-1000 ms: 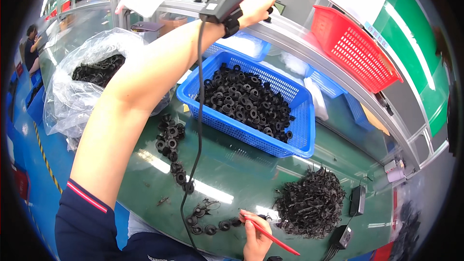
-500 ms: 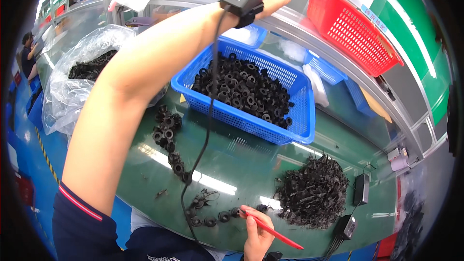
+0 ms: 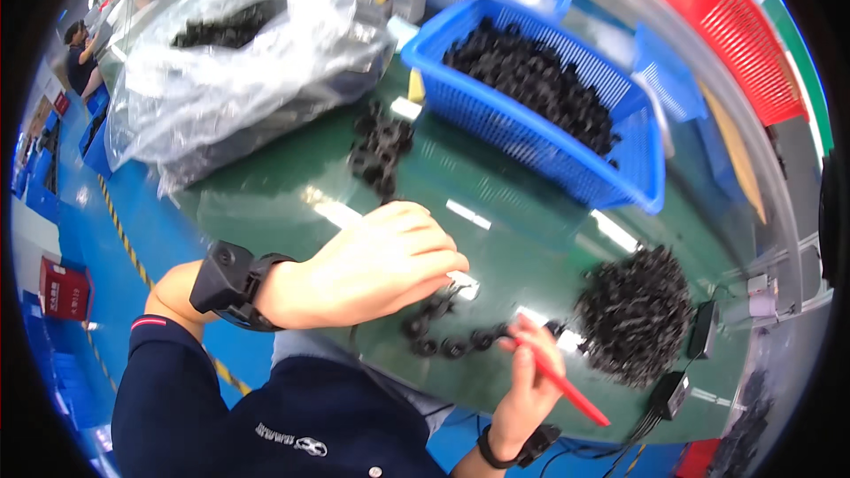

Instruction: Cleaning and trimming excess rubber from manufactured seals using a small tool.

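My left hand [image 3: 376,267] hovers palm down over the near middle of the green table, its fingers curled together. Its thumb and the underside of its fingers are hidden, so anything inside cannot be made out. A slim red pen-like tool [image 3: 574,394] is gripped in my right hand [image 3: 534,372], slanting down to the right. The right fingertips are beside a curved row of small black rings [image 3: 453,348] lying on the table. Farther back lies a loose cluster of black rings [image 3: 381,149], partly hidden by my left hand.
A blue basket [image 3: 531,137] of black rings stands at the back. A heap of black scraps [image 3: 636,314] lies on the right, beside black boxes with cables [image 3: 669,394]. A clear plastic bag [image 3: 257,93] with black pieces sits back left. Another person [image 3: 84,62] is far left.
My left arm has come back from over the blue basket, and its hand is now low near the ring row. The view has shifted; my right hand still holds the red tool.
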The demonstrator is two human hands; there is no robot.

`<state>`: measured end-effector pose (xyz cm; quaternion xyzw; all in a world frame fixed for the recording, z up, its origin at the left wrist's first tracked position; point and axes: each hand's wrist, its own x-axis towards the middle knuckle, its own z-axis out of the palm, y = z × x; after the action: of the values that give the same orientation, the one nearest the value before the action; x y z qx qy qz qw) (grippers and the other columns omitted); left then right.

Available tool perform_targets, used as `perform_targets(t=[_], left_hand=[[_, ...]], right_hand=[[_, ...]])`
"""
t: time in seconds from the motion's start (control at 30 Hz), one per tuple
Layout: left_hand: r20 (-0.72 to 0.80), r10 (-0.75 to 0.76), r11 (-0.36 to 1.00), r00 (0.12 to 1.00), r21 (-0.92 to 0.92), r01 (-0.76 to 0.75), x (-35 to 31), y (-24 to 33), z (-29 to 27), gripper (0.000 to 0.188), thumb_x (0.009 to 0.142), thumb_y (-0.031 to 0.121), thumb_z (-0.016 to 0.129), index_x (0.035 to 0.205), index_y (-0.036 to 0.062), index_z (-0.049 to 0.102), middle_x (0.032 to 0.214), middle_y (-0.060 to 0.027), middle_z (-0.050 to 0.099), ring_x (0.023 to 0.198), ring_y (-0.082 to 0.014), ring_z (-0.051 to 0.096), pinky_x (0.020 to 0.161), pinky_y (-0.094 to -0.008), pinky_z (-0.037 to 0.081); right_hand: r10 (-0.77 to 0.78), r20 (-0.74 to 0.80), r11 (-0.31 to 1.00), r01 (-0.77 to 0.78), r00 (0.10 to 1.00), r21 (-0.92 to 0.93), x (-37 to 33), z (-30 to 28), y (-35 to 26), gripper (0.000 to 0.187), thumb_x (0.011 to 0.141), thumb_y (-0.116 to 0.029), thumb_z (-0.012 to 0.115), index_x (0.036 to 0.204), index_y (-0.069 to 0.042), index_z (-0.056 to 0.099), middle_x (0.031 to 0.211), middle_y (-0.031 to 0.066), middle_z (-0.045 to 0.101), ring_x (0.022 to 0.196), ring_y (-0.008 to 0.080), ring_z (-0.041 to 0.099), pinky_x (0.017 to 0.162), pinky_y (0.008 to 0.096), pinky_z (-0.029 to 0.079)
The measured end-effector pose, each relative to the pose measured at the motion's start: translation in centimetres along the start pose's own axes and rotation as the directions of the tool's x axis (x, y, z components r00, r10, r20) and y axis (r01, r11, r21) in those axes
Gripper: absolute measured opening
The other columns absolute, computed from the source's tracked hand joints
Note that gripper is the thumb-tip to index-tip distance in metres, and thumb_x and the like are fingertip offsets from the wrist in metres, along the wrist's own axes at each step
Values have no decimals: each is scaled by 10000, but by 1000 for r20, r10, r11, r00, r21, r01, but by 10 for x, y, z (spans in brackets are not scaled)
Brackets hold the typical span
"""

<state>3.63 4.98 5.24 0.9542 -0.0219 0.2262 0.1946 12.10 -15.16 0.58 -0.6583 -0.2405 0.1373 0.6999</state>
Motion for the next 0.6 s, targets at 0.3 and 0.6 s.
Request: perform_targets(t=[0.3, 0.6], left_hand=[[-34, -420, 907, 907, -50, 418, -65, 24, -37, 274, 644, 50, 658, 908, 47, 586, 880, -69, 572, 786, -231, 543, 683, -302, 444], [754, -199, 759, 625, -284, 585, -124, 25, -79, 174, 770, 181, 604, 898, 63, 601, 803, -58, 603, 670, -184, 587, 536, -266, 478]], right_hand=[[2, -31, 997, -4, 1000, -77, -5, 11, 0, 142, 810, -38, 498, 913, 39, 560, 1044, 198, 525, 910, 216, 542, 718, 286, 488], [21, 206, 999, -16, 978, -28, -5, 35, 9, 166, 811, -6, 501, 961, 43, 551, 1102, 184, 483, 920, 190, 532, 698, 269, 501]])
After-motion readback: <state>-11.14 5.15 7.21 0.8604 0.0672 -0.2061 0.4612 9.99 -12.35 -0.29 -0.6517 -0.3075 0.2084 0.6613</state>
